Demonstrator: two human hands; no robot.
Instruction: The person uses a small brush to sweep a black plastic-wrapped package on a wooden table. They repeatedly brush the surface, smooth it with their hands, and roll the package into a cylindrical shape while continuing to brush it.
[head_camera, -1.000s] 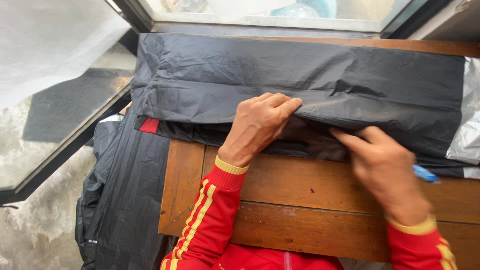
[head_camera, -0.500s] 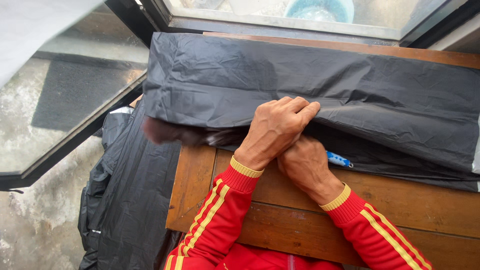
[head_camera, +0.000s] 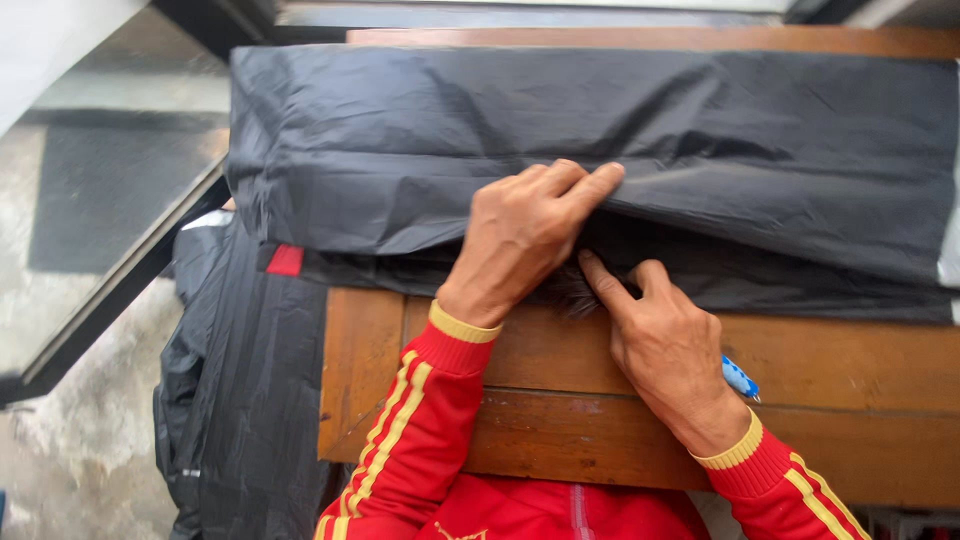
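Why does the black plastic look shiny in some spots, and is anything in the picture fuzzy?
In the head view, soft daylight makes pale sheen on the creases of the black plastic sheet; the left hand and right hand look sharp; the dark bunched edge under the fingers is slightly smeared; no hard shadows.

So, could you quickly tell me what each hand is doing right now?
Left hand: fingers pressed on the black plastic sheet, gripping nothing visible.
Right hand: forefinger at the sheet's edge; grip cannot be told.

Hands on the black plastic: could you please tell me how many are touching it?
2. The left hand presses flat on the folded black plastic sheet; the right hand touches its lower edge with a fingertip, beside the left. No others show.
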